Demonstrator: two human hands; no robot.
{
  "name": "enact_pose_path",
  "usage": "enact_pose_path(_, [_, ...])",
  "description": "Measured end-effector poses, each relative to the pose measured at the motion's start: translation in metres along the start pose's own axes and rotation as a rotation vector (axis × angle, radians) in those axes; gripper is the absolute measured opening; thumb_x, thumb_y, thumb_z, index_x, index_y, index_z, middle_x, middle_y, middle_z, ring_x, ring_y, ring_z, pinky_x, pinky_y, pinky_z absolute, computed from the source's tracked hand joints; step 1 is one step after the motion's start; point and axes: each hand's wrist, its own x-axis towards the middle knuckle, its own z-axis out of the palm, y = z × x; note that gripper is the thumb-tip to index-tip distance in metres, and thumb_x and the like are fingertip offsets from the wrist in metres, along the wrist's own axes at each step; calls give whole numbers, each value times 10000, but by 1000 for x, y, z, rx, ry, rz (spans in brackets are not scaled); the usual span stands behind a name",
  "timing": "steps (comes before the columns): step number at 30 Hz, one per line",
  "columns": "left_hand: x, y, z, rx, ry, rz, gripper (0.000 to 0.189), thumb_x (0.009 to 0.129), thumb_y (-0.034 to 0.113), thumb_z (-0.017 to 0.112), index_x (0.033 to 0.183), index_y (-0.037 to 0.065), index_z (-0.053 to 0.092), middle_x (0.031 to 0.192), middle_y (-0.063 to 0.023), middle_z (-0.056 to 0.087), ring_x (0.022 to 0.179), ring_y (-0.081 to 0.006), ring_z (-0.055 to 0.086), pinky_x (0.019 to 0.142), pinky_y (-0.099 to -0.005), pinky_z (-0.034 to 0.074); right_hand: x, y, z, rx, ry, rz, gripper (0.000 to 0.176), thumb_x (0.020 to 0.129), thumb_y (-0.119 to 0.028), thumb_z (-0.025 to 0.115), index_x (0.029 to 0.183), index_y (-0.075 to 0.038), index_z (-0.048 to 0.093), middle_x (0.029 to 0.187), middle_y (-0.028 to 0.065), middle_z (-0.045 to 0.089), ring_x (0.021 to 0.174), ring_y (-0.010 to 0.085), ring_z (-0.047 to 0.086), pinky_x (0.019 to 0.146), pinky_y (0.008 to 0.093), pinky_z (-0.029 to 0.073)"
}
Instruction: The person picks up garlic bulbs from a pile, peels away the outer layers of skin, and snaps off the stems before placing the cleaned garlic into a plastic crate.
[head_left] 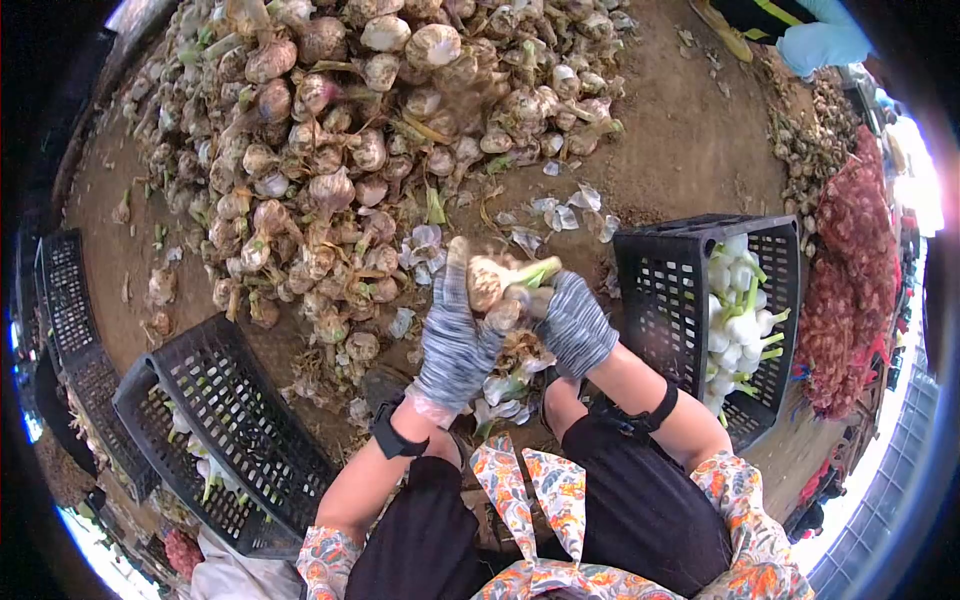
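Note:
Between my two gloved hands is a garlic bulb point(489, 283) with dirty outer skin and a short green stem that points right. My left hand point(455, 335) has its fingers and thumb around the bulb's left and lower side. My right hand point(577, 322) is closed at the stem end, its fingertips against the stem and slightly blurred. Both hands wear grey striped gloves. Loose papery skins point(505, 390) lie on the ground just below the hands.
A large heap of unpeeled garlic point(330, 190) lies ahead and left. On the right stands a black crate point(660, 300) of cleaner white bulbs; another black crate point(235, 420) with bulbs is at the left. Red mesh sacks point(850, 290) and a person's gloved hand point(822, 48) are farther right.

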Motion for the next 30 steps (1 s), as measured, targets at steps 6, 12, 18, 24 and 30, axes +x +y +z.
enact_pose_path(6, [15, -26, -19, -475, -170, -550, 585, 842, 605, 415, 974, 55, 568, 892, -62, 611, 780, -181, 587, 691, -261, 474, -12, -4, 6, -426, -9, -178, 209, 737, -85, 625, 931, -7, 623, 812, 162, 634, 783, 178, 598, 741, 292, 462])
enact_pose_path(12, [8, -15, -14, -289, 61, -204, 489, 950, 416, 339, 1139, 3, 521, 1059, -97, 592, 945, -135, 554, 828, -303, 448, -6, 7, 7, -357, 27, -349, 244, 751, -114, 610, 968, -3, 594, 966, 146, 583, 846, 269, 577, 751, 337, 460])
enact_pose_path(18, [1, -15, -17, -667, -242, -357, 463, 928, 405, 426, 1181, 24, 497, 1061, -56, 575, 947, -125, 542, 869, -270, 419, -10, 20, -16, 187, -206, -176, 315, 765, -24, 536, 1077, 17, 536, 981, 86, 608, 877, 171, 589, 804, 273, 464])
enact_pose_path(24, [5, -14, -18, -336, -44, -148, 372, 753, 204, 711, 1067, 26, 620, 1020, -47, 533, 956, -150, 515, 862, -261, 414, -13, -1, -9, 43, -54, -198, 315, 816, -100, 558, 1114, 0, 536, 944, 35, 613, 883, 102, 558, 803, 257, 454])
enact_pose_path(30, [4, -1, -20, -327, 9, -105, 239, 759, 34, 674, 994, 9, 639, 1027, -55, 560, 924, -140, 562, 820, -256, 451, -7, -17, -3, 443, -49, -19, 356, 817, -132, 553, 1142, 6, 507, 936, 30, 594, 816, 102, 555, 734, 251, 471])
